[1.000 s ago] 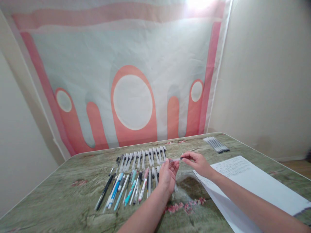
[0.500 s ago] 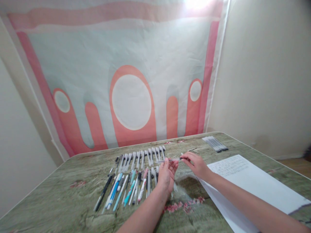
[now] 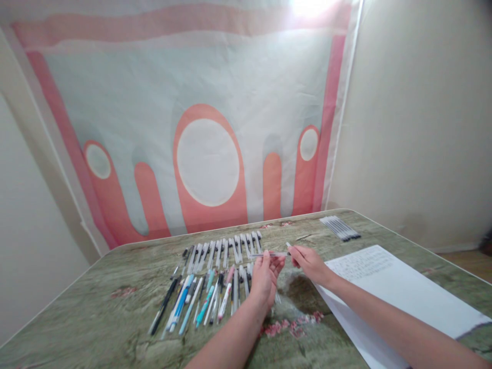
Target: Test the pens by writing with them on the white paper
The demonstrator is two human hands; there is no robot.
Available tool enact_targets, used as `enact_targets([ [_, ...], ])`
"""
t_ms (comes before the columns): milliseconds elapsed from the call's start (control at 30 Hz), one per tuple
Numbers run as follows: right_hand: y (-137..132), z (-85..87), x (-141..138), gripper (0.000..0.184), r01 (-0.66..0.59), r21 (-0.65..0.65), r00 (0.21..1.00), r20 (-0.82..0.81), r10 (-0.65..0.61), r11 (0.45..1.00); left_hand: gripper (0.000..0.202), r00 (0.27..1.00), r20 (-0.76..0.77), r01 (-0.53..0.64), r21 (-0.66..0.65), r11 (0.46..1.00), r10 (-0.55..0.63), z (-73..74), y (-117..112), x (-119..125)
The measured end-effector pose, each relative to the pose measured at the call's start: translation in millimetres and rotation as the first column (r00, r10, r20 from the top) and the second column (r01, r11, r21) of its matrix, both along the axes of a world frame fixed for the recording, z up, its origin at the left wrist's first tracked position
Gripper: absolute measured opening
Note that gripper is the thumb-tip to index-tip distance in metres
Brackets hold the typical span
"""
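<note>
The left hand [image 3: 264, 281] pinches a slim pen [image 3: 258, 255], the right hand's [image 3: 310, 264] fingers closed on its right end. Left of the fingers lie rows of pens [image 3: 212, 254]; to their right, a written sheet [image 3: 400, 292].

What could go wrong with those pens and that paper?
The slim pen held up by the left hand might slip and drop onto the table. That hand is close to the nearer row of pens, so it might knock some askew. The right arm reaches across the paper and might shift it.
</note>
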State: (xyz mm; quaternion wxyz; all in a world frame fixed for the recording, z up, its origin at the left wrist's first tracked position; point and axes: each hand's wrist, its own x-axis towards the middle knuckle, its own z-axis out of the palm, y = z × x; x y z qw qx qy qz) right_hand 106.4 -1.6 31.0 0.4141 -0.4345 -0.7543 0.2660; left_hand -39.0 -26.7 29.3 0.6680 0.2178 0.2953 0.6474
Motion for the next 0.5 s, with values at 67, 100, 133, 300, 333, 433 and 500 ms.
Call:
enact_targets([
  [67, 0.7, 1.9, 0.9, 0.047, -0.054, -0.086, 0.997, -0.059, 0.050, 0.995, 0.015, 1.000, 0.010, -0.006, -0.005, 1.000, 0.006, -0.5, 0.8, -0.7],
  [100, 0.9, 3.3, 1.7, 0.044, -0.071, -0.084, 0.996, -0.065, 0.065, 0.994, 0.015, 1.000, 0.014, -0.014, -0.009, 1.000, 0.014, -0.8, 1.3, -1.1],
  [133, 1.0, 4.8, 2.7, 0.039, -0.075, -0.055, 0.996, -0.058, 0.072, 0.996, 0.014, 1.000, 0.015, -0.022, -0.011, 1.000, 0.022, -1.0, 1.7, -1.4],
  [300, 0.0, 9.1, 5.0, 0.028, -0.059, 0.147, 0.996, 0.077, 0.048, 0.987, 0.014, 1.000, 0.005, -0.010, -0.006, 1.000, 0.010, -0.2, 1.2, -0.6],
  [333, 0.0, 8.7, 4.9, 0.031, -0.050, 0.161, 0.995, 0.097, 0.034, 0.986, 0.014, 1.000, 0.003, -0.005, -0.009, 1.000, 0.005, 0.3, 0.7, 0.0],
  [433, 0.8, 6.5, 4.6, 0.043, -0.046, 0.094, 0.995, 0.094, 0.037, 0.994, 0.014, 1.000, 0.005, -0.002, -0.022, 1.000, 0.002, 1.8, -0.9, 1.5],
  [500, 1.5, 6.4, 5.6, 0.046, -0.076, 0.018, 0.995, 0.060, 0.075, 0.997, 0.014, 1.000, 0.008, -0.009, -0.031, 0.999, 0.009, 2.3, -1.4, 1.4],
])
